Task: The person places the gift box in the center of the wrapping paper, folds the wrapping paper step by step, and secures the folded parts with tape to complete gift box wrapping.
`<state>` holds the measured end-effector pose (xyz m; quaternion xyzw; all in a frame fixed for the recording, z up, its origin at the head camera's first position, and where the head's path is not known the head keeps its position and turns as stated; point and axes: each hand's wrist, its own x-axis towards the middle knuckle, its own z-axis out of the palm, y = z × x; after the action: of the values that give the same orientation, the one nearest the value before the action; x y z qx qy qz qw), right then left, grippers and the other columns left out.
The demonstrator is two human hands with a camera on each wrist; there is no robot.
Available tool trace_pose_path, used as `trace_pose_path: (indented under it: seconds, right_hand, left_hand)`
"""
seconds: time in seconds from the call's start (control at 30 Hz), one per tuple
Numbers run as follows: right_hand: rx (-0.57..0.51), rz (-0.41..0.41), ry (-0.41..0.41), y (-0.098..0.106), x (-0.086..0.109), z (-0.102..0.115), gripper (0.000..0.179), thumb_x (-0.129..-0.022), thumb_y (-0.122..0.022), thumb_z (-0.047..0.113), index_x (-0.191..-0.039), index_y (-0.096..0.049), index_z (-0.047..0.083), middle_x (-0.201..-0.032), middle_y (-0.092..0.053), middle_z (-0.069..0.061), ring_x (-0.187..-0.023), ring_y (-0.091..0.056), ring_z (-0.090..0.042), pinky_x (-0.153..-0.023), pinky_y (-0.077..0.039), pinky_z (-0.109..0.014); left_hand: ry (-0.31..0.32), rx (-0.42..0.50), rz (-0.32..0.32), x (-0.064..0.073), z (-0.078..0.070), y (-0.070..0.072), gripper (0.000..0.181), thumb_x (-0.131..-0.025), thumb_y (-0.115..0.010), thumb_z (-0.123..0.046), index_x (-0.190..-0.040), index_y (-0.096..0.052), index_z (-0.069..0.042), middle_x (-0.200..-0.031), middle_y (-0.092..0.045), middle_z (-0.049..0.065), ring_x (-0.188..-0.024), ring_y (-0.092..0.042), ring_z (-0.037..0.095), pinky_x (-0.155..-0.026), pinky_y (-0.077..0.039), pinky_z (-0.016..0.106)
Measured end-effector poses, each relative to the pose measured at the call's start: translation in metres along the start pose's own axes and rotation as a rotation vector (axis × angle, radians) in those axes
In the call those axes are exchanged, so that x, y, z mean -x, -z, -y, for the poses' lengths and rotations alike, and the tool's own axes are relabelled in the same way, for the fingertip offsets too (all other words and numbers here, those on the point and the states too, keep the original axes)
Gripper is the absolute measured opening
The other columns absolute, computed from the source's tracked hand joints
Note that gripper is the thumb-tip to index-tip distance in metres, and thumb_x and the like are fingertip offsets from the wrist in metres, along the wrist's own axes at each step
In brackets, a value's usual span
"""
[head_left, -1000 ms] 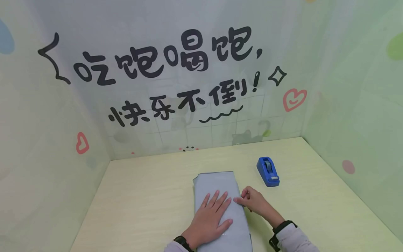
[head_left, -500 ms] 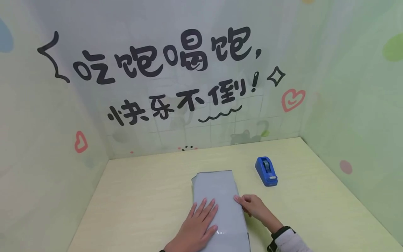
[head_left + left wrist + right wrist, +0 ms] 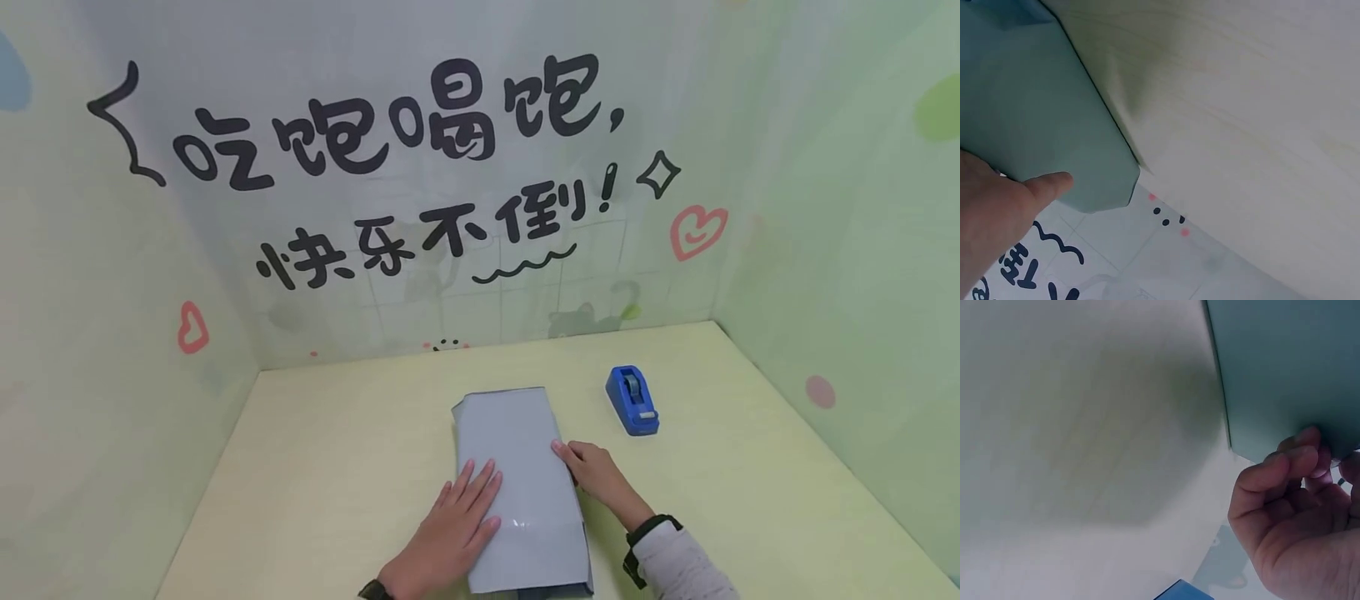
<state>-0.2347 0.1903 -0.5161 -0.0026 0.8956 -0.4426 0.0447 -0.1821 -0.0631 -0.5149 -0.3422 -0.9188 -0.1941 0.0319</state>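
- On the far left, out past both hands, there's bare surface of the pale yellow, wood-grained tabletop, which bears the whole package and gives the palm something firm to press against.
- Next, the person's bare left hand, a black band at its wrist, lies with its fingers straight and slightly spread, gripping nothing. It rests on the package's left side, I'd guess to steady it against the other hand's pull.
- Between the two hands is the flat, oblong, grey-blue package of smooth, sheet-like material, its long sides running away from the person. A glossy, clear patch catches light just right of the left thumb; it looks like tape. The near end, on the person's side of both hands, shows a darker underside.
- The bare right hand has its fingers curled together, pinching the package's right edge, thumb on top; that suggests a careful hold on the rim alone.
- Beyond that pinch and a little right, apart from it, stands the blue plastic tape dispenser with its roll, probably put there to be within reach yet out of the way.
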Motion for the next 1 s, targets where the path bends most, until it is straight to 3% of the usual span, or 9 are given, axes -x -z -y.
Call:
trace_pose_path:
  seconds: [0.2, 0.37, 0.5, 0.63, 0.8, 1.0]
  right_hand:
    - [-0.012, -0.047, -0.049, 0.000, -0.021, 0.007, 0.043, -0.090, -0.045, 0.047, -0.079, -0.044, 0.005, -0.065, -0.042, -0.005, -0.054, -0.044, -0.018, -0.048, -0.039, -0.029]
    - [0.027, -0.066, 0.074, 0.003, -0.009, 0.015, 0.051, -0.086, -0.054, 0.042, -0.117, -0.043, 0.003, -0.103, -0.045, -0.016, -0.083, -0.048, -0.025, -0.068, -0.044, -0.037]
    - [0.039, 0.094, 0.214, 0.004, 0.012, 0.014, 0.066, -0.080, -0.062, 0.043, -0.134, -0.039, 0.014, -0.128, -0.035, -0.022, -0.108, -0.044, -0.034, -0.084, -0.041, -0.048]
    - [-0.005, 0.264, 0.241, 0.006, 0.025, 0.001, 0.073, -0.079, -0.064, 0.040, -0.141, -0.030, 0.021, -0.134, -0.033, -0.024, -0.115, -0.041, -0.035, -0.085, -0.042, -0.045]
    - [-0.040, 0.300, 0.260, 0.009, 0.028, -0.006, 0.074, -0.079, -0.064, 0.037, -0.142, -0.026, 0.026, -0.138, -0.032, -0.021, -0.112, -0.046, -0.032, -0.080, -0.045, -0.037]
    - [-0.043, 0.326, 0.243, 0.011, 0.026, -0.005, 0.074, -0.079, -0.064, 0.034, -0.142, -0.026, 0.026, -0.137, -0.033, -0.023, -0.104, -0.051, -0.032, -0.077, -0.046, -0.039]
  left_hand:
    - [0.043, 0.015, 0.057, -0.023, 0.019, 0.006, 0.055, -0.096, -0.022, -0.046, -0.144, -0.020, -0.018, -0.150, -0.014, -0.001, -0.137, -0.003, 0.024, -0.102, -0.009, 0.059]
    - [0.043, 0.023, 0.080, -0.028, 0.025, 0.005, 0.056, -0.096, -0.021, -0.047, -0.144, -0.018, -0.018, -0.150, -0.012, -0.002, -0.137, 0.000, 0.022, -0.102, -0.009, 0.058]
    - [0.042, 0.024, 0.094, -0.028, 0.026, 0.005, 0.061, -0.094, -0.023, -0.053, -0.144, -0.017, -0.020, -0.151, -0.011, -0.003, -0.137, 0.000, 0.022, -0.102, -0.010, 0.058]
    - [0.021, 0.030, 0.110, -0.027, 0.028, 0.007, 0.072, -0.088, -0.032, -0.061, -0.145, -0.014, -0.021, -0.151, -0.009, -0.003, -0.137, 0.001, 0.023, -0.101, -0.011, 0.059]
    - [-0.031, 0.004, 0.090, -0.026, 0.029, 0.009, 0.073, -0.087, -0.039, -0.058, -0.144, -0.017, -0.018, -0.150, -0.013, 0.000, -0.137, -0.004, 0.026, -0.099, -0.014, 0.061]
    - [-0.028, -0.025, 0.082, -0.028, 0.029, 0.013, 0.071, -0.086, -0.049, -0.051, -0.143, -0.022, -0.018, -0.149, -0.020, 0.000, -0.136, -0.010, 0.026, -0.100, -0.018, 0.057]
